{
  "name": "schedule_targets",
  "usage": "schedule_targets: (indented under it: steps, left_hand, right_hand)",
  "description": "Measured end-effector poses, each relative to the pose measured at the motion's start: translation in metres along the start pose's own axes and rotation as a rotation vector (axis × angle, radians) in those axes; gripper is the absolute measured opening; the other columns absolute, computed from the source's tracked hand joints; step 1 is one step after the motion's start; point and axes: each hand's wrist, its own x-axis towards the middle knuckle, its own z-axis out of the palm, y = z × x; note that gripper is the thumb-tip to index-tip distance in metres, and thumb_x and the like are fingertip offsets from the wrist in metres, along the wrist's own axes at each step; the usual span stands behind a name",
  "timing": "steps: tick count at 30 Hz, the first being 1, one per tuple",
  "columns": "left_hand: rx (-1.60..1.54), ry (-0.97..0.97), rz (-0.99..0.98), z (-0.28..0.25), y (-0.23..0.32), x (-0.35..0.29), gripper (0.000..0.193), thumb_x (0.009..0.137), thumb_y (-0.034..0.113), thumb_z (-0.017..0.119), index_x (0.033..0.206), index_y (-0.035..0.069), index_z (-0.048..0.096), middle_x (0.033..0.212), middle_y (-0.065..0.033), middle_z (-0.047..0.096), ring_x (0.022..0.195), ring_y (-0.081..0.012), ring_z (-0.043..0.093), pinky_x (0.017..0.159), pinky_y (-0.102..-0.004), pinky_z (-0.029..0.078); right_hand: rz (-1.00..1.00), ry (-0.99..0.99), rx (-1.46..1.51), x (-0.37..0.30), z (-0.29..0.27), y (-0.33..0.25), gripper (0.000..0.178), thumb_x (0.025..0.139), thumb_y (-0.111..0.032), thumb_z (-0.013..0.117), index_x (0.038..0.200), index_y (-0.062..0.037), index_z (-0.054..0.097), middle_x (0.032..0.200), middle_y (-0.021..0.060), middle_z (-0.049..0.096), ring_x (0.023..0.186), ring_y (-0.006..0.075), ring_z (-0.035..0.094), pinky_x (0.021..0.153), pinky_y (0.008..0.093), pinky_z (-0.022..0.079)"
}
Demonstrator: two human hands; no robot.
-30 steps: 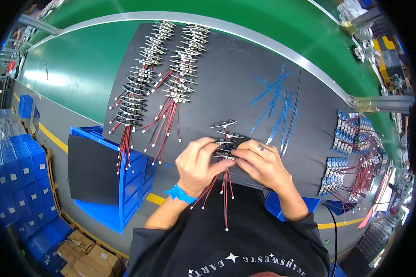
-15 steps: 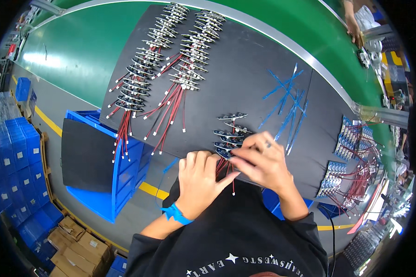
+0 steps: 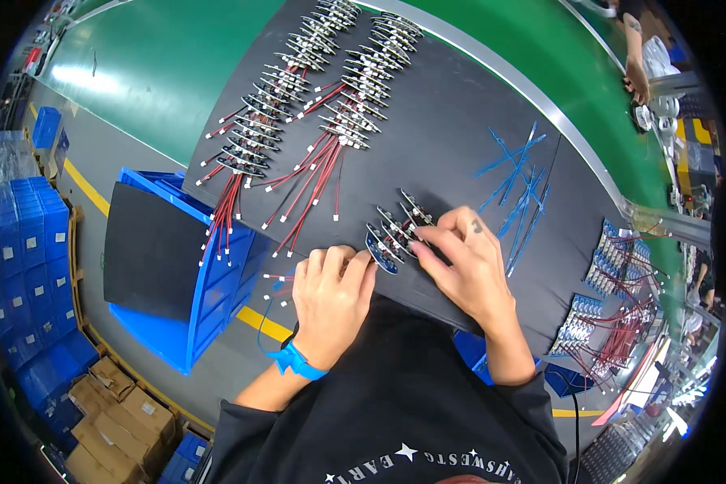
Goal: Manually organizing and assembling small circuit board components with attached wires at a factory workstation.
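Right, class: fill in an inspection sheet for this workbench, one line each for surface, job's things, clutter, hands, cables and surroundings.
Surface: black mat on a green bench.
Job's things: a short row of small circuit boards at the near edge; two long rows of boards farther back.
Clutter: loose blue ties on the mat.
Hands: left hand resting at the mat's edge, with a blue wrist strap; right hand with fingertips on the near boards.
Cables: red leads trailing from the long rows.
Surroundings: blue crate, stacked blue bins, cardboard boxes.
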Motion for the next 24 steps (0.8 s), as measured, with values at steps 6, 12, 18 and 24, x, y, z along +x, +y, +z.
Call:
schedule_targets:
  steps: [6, 12, 18, 24]
  left_hand:
    - [-0.078, 0.054, -0.040, 0.004, 0.001, -0.004, 0.016, 0.071, 0.006, 0.078, 0.084, 0.006, 0.068, 0.081, -0.0042, 0.060, 0.070, -0.0230, 0.056, 0.059, -0.0362, 0.045]
    - [-0.091, 0.078, -0.067, 0.008, 0.003, -0.005, 0.016, 0.071, 0.007, 0.079, 0.084, 0.007, 0.071, 0.080, -0.0033, 0.059, 0.068, -0.0202, 0.055, 0.054, -0.0348, 0.045]
    - [-0.125, 0.070, -0.095, 0.009, 0.004, -0.006, 0.017, 0.071, 0.006, 0.079, 0.086, 0.007, 0.072, 0.084, -0.0027, 0.059, 0.068, -0.0188, 0.055, 0.054, -0.0333, 0.045]
    - [-0.151, 0.079, -0.083, 0.011, 0.002, -0.007, 0.016, 0.071, 0.004, 0.079, 0.085, 0.006, 0.072, 0.085, -0.0032, 0.059, 0.070, -0.0194, 0.054, 0.054, -0.0329, 0.045]
  right_hand:
    - [-0.051, 0.037, -0.096, -0.001, 0.015, -0.004, 0.015, 0.072, -0.006, 0.076, 0.080, -0.0042, 0.063, 0.076, 0.0067, 0.053, 0.067, 0.0247, 0.058, 0.059, 0.0370, 0.045]
    - [0.088, -0.024, -0.164, -0.011, 0.011, -0.011, 0.012, 0.072, -0.008, 0.075, 0.076, -0.0053, 0.064, 0.074, 0.0066, 0.055, 0.067, 0.0248, 0.059, 0.059, 0.0376, 0.046]
    - [0.068, 0.084, -0.022, -0.004, 0.000, -0.015, 0.013, 0.074, -0.010, 0.076, 0.081, -0.0058, 0.067, 0.076, 0.0047, 0.054, 0.068, 0.0242, 0.060, 0.055, 0.0368, 0.047]
    - [-0.029, -0.091, -0.074, -0.008, 0.008, -0.019, 0.017, 0.072, -0.011, 0.077, 0.080, -0.0057, 0.064, 0.078, 0.0054, 0.053, 0.069, 0.0227, 0.060, 0.057, 0.0365, 0.048]
